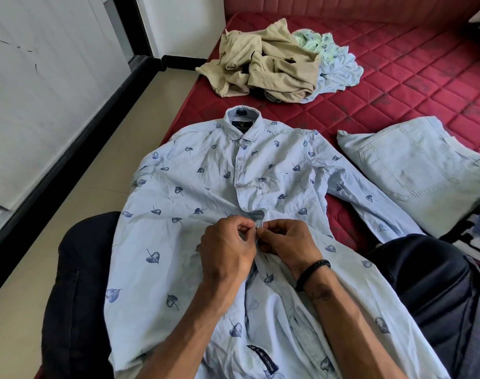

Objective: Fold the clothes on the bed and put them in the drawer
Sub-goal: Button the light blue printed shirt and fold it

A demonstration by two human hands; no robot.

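We have the leaf-print shirt (206, 187) spread face up across our lap and the red mattress (397, 64), collar at twelve o'clock, so the placket runs straight toward us. Our left hand (228, 250) and right hand (288, 242) meet at its middle, fingertips of both pinching the placket edges at a button, likely fastening it so the front holds flat for folding. Folded jeans (425, 170) wait at two o'clock; the unfolded heap (274, 64) lies at twelve.
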